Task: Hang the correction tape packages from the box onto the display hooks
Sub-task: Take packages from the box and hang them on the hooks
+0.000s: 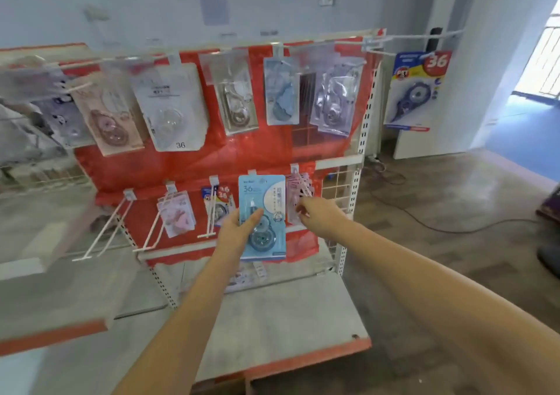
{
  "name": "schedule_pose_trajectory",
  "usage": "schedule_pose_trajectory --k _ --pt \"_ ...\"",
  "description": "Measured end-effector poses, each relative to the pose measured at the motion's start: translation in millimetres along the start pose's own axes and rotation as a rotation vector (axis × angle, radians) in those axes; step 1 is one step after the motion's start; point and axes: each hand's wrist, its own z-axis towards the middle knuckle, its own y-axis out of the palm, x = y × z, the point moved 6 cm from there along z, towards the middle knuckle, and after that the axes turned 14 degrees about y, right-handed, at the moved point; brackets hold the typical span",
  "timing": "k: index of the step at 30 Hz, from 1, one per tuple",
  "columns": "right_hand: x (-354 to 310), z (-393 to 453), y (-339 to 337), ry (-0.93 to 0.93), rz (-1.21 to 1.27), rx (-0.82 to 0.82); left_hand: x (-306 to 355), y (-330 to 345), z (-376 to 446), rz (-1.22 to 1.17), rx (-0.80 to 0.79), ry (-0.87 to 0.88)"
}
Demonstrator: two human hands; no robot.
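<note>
My left hand (pixel 239 228) grips a light blue correction tape package (pixel 266 213) by its left edge, thumb across the front, and holds it upright against the lower hook row of the red display rack (pixel 236 155). The package top sits at a hook label (pixel 252 172). My right hand (pixel 315 216) reaches to the pink packages (pixel 298 187) hanging just right of it, fingers curled at their lower edge; whether it pinches them is unclear. The box is not in view.
Upper hooks carry several hung packages (pixel 169 107). Two bare white hooks (pixel 103 228) stick out at lower left. A grey shelf board (pixel 288 319) juts toward me below. A blue-yellow package (pixel 415 91) hangs off the rack's right side. A cable (pixel 424 222) lies on the floor.
</note>
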Motion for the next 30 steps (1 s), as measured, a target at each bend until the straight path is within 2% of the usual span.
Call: schedule_pose_trajectory --k 8,16,21,30 --pt "55.0 -74.3 67.1 0.086 -0.002 -0.141 -59.7 -0.3 -91.0 0.104 0.041 -0.159" --pt "84.9 -62.0 137.6 0.137 -0.055 -0.226 -133.3 -14.0 -94.6 0.092 0.081 -0.333" --pt "93.7 -19.8 172.5 0.114 -0.107 -0.201 -170.6 -25.2 -41.5 0.072 0.068 -0.274" --pt "84.7 13.9 224.0 0.178 0.028 -0.252 -189.3 -21.0 21.3 0.029 0.036 -0.17"
